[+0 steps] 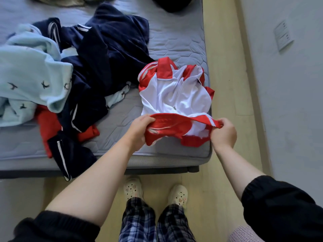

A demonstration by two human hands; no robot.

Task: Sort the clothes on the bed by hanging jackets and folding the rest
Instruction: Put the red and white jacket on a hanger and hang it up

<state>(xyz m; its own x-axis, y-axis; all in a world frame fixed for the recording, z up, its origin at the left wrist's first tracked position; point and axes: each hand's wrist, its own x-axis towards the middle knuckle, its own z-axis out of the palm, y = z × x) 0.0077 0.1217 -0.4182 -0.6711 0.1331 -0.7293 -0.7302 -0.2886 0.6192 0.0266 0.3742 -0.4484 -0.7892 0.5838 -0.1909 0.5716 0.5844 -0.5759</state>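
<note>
Here both hands' fingers (146,119) curled tight — gripping red-white jacket (174,95) hem

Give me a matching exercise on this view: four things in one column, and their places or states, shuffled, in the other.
Things:
1. red and white zip jacket
2. light blue bird-print garment
3. navy garment with a white stripe
4. socket plate

Places or states:
A. drapes over the near edge of the bed
B. gripped by the left hand and the right hand
C. on the wall right of the bed
D. heaped on the bed's left side

Pairs: 1-B; 2-D; 3-A; 4-C.
</note>
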